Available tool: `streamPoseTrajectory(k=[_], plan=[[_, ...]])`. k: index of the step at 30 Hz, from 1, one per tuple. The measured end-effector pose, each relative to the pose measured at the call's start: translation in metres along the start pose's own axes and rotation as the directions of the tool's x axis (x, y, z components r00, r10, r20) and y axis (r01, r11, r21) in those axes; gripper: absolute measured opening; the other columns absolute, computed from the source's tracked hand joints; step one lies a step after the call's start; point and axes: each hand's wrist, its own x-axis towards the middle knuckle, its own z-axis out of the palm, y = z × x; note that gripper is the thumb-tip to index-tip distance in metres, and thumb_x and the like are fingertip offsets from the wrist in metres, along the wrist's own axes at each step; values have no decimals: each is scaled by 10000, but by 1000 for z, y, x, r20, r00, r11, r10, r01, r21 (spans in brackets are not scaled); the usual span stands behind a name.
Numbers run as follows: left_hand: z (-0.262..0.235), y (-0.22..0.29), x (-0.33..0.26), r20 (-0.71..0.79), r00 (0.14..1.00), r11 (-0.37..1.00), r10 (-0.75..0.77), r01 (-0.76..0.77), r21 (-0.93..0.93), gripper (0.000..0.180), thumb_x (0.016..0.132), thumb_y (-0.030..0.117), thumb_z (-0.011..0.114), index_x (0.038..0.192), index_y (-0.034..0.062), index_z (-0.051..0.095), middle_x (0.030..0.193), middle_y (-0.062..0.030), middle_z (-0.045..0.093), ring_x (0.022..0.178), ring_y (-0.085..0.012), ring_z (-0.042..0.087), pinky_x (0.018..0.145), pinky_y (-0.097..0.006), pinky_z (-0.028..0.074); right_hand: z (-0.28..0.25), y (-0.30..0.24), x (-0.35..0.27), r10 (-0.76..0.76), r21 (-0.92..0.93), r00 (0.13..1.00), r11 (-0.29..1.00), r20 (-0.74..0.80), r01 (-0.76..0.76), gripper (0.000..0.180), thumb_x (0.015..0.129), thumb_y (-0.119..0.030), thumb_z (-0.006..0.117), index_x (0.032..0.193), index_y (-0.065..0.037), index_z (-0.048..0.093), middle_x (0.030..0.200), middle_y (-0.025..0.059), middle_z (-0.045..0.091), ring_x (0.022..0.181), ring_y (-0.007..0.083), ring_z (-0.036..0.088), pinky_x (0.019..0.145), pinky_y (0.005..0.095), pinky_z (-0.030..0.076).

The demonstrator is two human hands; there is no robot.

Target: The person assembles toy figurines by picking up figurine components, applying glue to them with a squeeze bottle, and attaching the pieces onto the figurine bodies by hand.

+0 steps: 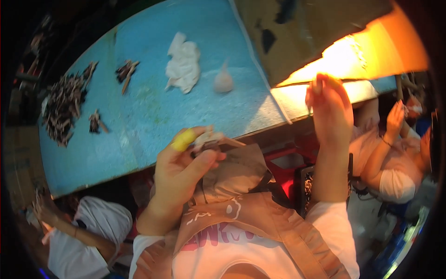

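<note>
My left hand (pixel 179 169), with a yellow wrap (pixel 183 139) round one finger, is closed on a small bunch of pale and dark slivers (pixel 207 141) above my lap. The bunch looks like the small bundles on the table; its kind is unclear. My right hand (pixel 331 109) is raised at the right beside the bright glow, fingertips pinched together. Whatever they hold, if anything, is too blurred to name. On the blue table (pixel 144 111) lie a large heap of dark and pale slivers (pixel 62 109), a small bundle (pixel 126 72) and another bundle (pixel 96 122).
A crumpled white glove-like piece (pixel 183 63) and a pale bulb-shaped thing (pixel 223 81) lie mid-table. Brown cardboard (pixel 297 35) shades a glowing light (pixel 346 60) at the far right. Co-workers sit at the left (pixel 88 237) and right (pixel 395 162). A red stool (pixel 288 162) stands below the table edge.
</note>
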Motion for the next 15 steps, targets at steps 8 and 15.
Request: streamPoseTrajectory(k=[8, 15], plan=[[11, -3, 5, 119, 988, 974, 104, -125, 191, 344, 790, -14, 601, 1113, -34, 482, 1037, -104, 555, 925, -155, 556, 753, -240, 470, 69, 14, -65, 13, -175, 991, 985, 132, 11, 249, 815, -53, 605, 1036, 48, 549, 865, 116, 607, 732, 148, 580, 655, 245, 485], [5, -6, 1, 169, 949, 887, 265, -309, 343, 312, 758, 20, 634, 1053, -13, 540, 904, -88, 540, 813, -169, 528, 723, -260, 417, 81, 15, -50, -246, -459, 897, 791, 366, 405, 187, 735, -22, 672, 895, 32, 594, 740, 77, 553, 629, 128, 506, 540, 235, 420]])
